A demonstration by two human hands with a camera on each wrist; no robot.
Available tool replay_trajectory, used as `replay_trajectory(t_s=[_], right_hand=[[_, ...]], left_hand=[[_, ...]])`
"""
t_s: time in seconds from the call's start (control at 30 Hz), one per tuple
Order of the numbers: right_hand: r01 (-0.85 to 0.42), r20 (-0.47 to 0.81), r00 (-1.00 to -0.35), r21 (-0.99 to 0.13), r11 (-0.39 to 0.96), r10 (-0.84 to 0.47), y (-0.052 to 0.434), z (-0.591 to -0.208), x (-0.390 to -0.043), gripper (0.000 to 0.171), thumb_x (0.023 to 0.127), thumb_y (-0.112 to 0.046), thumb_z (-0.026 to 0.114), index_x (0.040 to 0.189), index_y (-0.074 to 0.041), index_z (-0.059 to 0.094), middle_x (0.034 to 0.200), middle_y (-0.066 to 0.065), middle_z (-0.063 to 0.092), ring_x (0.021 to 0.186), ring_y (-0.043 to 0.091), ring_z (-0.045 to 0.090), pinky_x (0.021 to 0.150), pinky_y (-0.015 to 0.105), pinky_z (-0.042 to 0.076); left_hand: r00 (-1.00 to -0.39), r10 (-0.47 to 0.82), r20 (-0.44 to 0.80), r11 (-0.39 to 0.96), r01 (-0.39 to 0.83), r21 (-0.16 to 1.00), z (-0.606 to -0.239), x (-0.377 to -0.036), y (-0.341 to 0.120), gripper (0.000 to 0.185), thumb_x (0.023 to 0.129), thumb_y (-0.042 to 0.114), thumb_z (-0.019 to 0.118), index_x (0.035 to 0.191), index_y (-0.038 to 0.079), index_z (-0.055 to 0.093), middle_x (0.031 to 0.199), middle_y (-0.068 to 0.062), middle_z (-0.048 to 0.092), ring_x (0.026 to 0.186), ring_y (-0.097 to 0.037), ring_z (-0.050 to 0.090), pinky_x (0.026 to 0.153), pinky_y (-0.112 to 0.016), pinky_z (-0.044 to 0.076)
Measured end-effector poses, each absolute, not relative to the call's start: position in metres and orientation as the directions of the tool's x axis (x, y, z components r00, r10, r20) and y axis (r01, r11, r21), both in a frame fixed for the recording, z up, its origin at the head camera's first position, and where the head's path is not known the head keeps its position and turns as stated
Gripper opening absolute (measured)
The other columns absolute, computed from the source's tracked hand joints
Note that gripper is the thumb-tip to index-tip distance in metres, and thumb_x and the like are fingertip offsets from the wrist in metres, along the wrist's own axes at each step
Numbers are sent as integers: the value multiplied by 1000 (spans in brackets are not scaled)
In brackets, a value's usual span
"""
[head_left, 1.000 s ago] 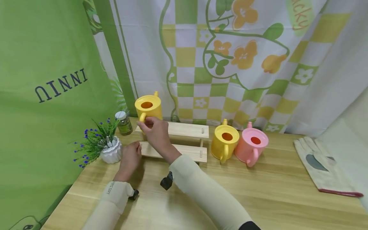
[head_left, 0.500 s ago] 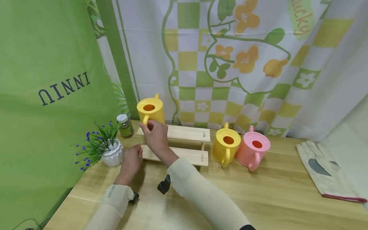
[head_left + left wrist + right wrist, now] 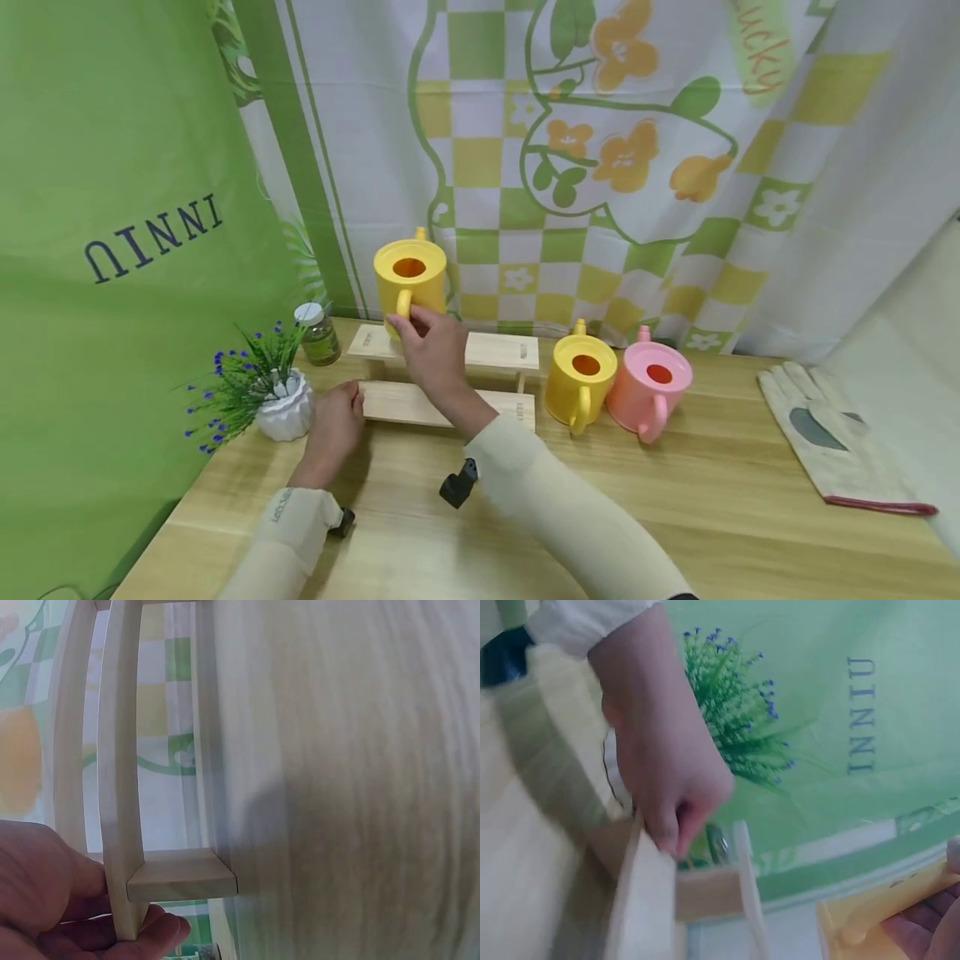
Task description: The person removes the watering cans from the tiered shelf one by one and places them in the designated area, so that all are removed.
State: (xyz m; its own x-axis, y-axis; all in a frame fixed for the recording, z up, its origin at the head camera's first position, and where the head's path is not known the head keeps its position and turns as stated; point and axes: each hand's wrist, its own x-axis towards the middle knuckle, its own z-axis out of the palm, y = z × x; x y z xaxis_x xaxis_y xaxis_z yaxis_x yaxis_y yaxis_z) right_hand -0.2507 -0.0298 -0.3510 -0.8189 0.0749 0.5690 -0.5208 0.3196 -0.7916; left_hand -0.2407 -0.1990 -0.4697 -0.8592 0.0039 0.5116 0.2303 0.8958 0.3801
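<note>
One yellow plastic watering can [image 3: 409, 283] is gripped by its handle in the right hand [image 3: 435, 354], just above the top tier of the pale wooden two-step shelf [image 3: 495, 352] — not yet seated. Lower tier's end is gripped by the left hand [image 3: 335, 421]. Second yellow can [image 3: 581, 382] & pink can [image 3: 648, 390] stand on the worktop [image 3: 675, 500] — judged approx. one-third through.

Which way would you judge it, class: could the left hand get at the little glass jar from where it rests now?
Probably yes: the left hand grips the wooden shelf's end, and the jar stands just beyond, beside the flower pot, with nothing between.
</note>
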Motion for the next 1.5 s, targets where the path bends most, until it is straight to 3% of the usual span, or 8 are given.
replay_trajectory(t_s=[0.27,0.43,0.67,0.83,1.03,1.27,1.5], right_hand=[[-544,607,-790,-757,360,83,56,-347,-225,21,79,-19,72,93,-4,72,74,7,70,57,15,62,46,21,47],[-520,602,-788,-762,386,125,114,-345,-213,20,80,-20,71,93,-5,73,75,8,70,57,20,62,45,19,45],[-443,589,-776,-764,469,225,192,-335,-205,19,81,-24,70,90,-7,73,78,13,70,52,7,57,40,15,41],[-377,619,-723,-725,576,307,239,-328,-202,18,80,-25,70,89,-9,74,73,-5,69,54,3,54,43,12,37],[-328,644,-673,-700,634,364,288,-329,-191,19,78,-21,72,92,-7,74,70,-29,60,48,-1,51,40,12,33],[-206,553,-707,-758,619,442,329,-345,-179,27,77,-23,73,97,-4,72,64,-29,59,43,-2,47,38,12,34],[-215,524,-724,-789,575,448,345,-369,-172,28,79,-17,71,101,-1,69,70,-28,62,53,-6,57,42,10,40]], left_hand=[[-885,6,466,886,221,407,-472,-239,-202,21,86,4,54,65,6,48,70,-13,57,62,-36,54,55,-47,41],[-898,-4,439,881,205,427,-472,-239,-208,14,87,5,54,74,2,57,78,-15,62,69,-36,58,60,-48,43],[-910,1,414,881,197,431,-471,-239,-209,21,87,7,54,66,6,50,73,-13,59,65,-33,55,58,-47,42],[-901,-12,433,878,198,436,-472,-237,-210,16,88,7,54,72,5,55,81,-15,63,72,-37,60,61,-49,43],[-894,10,449,886,216,410,-472,-237,-210,26,87,5,54,64,8,44,67,-10,53,59,-32,51,54,-45,39],[-888,13,460,886,223,406,-468,-240,-206,28,87,4,53,63,9,40,63,-8,47,55,-30,46,51,-43,37],[-888,12,460,892,217,395,-464,-239,-201,28,87,5,54,63,8,42,61,-8,47,56,-33,50,51,-45,38]])
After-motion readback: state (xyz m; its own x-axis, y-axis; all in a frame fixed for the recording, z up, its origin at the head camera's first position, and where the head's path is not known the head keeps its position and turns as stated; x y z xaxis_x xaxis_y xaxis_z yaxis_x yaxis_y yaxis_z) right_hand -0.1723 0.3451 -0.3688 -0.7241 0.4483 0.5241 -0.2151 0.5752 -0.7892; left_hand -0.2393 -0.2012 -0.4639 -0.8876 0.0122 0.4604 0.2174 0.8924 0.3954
